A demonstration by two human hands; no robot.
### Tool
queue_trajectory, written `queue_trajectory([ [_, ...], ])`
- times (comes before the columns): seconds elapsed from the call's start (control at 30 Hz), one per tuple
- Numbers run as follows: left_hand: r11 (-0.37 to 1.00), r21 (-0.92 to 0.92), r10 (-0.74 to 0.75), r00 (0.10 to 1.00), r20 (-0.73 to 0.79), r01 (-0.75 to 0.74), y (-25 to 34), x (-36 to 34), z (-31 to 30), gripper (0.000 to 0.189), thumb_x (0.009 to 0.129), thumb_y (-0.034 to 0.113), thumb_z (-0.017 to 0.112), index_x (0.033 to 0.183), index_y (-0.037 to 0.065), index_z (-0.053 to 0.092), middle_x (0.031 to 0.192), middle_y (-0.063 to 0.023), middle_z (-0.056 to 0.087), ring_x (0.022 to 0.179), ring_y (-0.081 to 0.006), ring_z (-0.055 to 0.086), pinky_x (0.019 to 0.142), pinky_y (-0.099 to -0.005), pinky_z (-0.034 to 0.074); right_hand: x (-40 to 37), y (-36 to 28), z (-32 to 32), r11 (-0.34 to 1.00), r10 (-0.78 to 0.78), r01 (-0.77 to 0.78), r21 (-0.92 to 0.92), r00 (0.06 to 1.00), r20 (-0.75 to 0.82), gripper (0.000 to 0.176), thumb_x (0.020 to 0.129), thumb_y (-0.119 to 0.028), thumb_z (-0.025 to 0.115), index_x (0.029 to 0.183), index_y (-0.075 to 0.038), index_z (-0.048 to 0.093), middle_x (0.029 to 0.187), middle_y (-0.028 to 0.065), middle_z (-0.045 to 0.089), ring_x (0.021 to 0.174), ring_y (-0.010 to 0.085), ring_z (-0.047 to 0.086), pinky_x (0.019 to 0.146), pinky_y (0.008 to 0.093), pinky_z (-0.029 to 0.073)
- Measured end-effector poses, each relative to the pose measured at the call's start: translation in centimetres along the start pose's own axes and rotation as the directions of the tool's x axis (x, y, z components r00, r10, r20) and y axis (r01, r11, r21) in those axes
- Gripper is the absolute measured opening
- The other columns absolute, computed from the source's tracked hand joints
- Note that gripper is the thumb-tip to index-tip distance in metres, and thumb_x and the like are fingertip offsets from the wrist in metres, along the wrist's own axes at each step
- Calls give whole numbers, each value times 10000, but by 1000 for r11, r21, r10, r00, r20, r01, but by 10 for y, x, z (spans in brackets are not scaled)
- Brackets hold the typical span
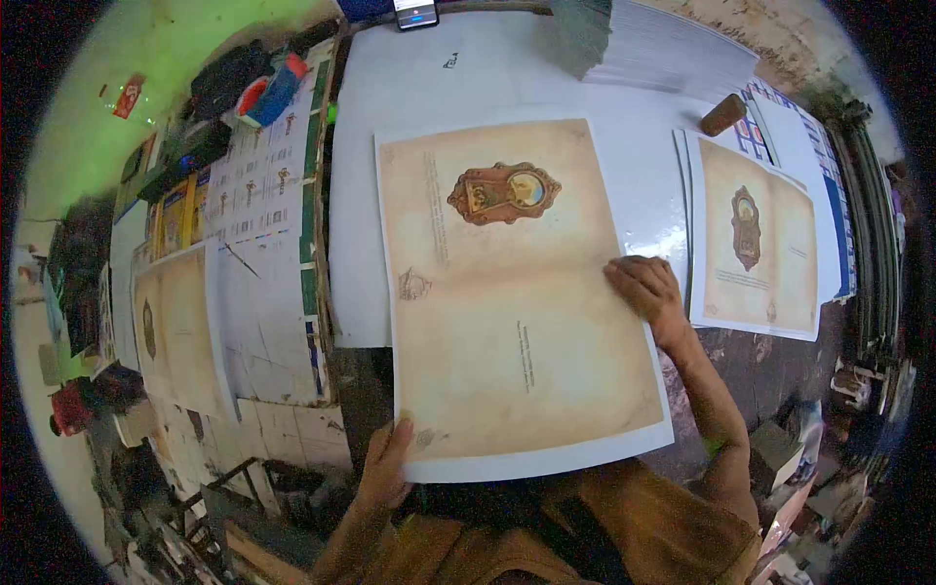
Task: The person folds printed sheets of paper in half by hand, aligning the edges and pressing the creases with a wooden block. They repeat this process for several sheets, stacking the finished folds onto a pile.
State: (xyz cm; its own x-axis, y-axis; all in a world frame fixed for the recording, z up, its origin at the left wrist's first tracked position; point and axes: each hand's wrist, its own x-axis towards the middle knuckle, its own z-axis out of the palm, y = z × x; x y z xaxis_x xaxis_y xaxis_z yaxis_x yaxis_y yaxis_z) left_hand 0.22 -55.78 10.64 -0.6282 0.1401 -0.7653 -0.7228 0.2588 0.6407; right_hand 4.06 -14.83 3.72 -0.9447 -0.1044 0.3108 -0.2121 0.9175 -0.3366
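Note:
A large tan printed sheet (507, 312) with an ornate brown frame picture near its top lies in front of me on the white table (390, 146). My left hand (387, 468) grips the sheet's near left corner, thumb on top. My right hand (646, 292) rests flat on the sheet's right edge, fingers pressed down. To the right lies a stack of similar tan printed sheets (759, 244), apart from my right hand.
A phone (416, 13) lies at the table's far edge. A tall stack of white paper (673, 49) sits at the back right, with a brown block (722, 114) beside it. More printed sheets (258, 185) and another tan sheet (175, 322) cover the left bench.

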Motion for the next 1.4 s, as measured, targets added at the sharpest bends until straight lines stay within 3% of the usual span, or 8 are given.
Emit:
queue_trajectory([
  [0.1,979,183,80,995,54,-88,8,0,5,346,981,378,468,941,53,582,812,-36,581,749,-102,562,674,-277,473,1,2,3,999,48,-48,-8,998,-35,415,761,-150,595,1155,-24,617,1166,119,610,1063,315,567,899,405,455],
  [0.27,955,235,-209,972,107,179,16,9,-3,440,980,445,440,915,29,570,677,-9,562,566,-152,530,592,-339,478,2,2,6,993,115,-115,21,993,-19,440,755,-131,594,1180,-16,605,1139,125,628,1041,317,573,920,411,454],
  [0.33,856,516,0,1000,21,-11,-60,56,-49,477,980,464,425,949,6,558,665,-33,570,547,-218,545,569,-372,482,4,1,4,997,76,-75,32,996,-44,413,750,-125,612,1148,-14,615,1147,125,627,1030,317,577,899,414,465],
  [0.47,520,815,281,952,119,-255,46,46,-52,425,911,327,585,1145,-19,506,994,-195,557,927,-360,555,822,-448,453,5,4,4,993,78,-74,96,996,-32,383,754,-130,623,1119,-14,622,1152,124,625,1024,320,579,887,419,472],
  [0.57,-232,846,695,527,490,-481,68,75,-43,619,747,184,706,1281,21,439,1166,-208,511,1047,-371,506,931,-489,372,4,3,6,995,51,-48,84,998,-37,366,764,-124,614,1113,-13,623,1145,128,625,1031,323,576,891,420,472],
  [0.87,-306,659,652,353,671,-687,75,159,-15,599,730,248,696,1203,-31,456,1186,-201,452,1137,-375,435,993,-482,320,4,8,6,997,68,-67,37,997,-38,376,796,-119,584,1156,-10,587,1133,145,618,1062,347,559,929,427,456],
  [1.17,-413,714,705,297,644,-566,74,159,-5,326,808,26,548,1124,-47,521,1133,-171,505,1076,-332,489,937,-422,385,8,23,10,997,35,-34,73,999,-12,440,780,-122,613,1200,-11,541,1055,132,624,987,324,581,868,415,483],
  [1.4,-245,590,732,252,633,-769,86,161,-14,305,770,93,613,1054,-14,577,1069,-161,549,1010,-322,532,890,-409,401,20,17,0,947,206,-207,248,978,28,600,759,-252,682,1290,-43,496,1053,107,669,957,284,609,865,385,491],
])
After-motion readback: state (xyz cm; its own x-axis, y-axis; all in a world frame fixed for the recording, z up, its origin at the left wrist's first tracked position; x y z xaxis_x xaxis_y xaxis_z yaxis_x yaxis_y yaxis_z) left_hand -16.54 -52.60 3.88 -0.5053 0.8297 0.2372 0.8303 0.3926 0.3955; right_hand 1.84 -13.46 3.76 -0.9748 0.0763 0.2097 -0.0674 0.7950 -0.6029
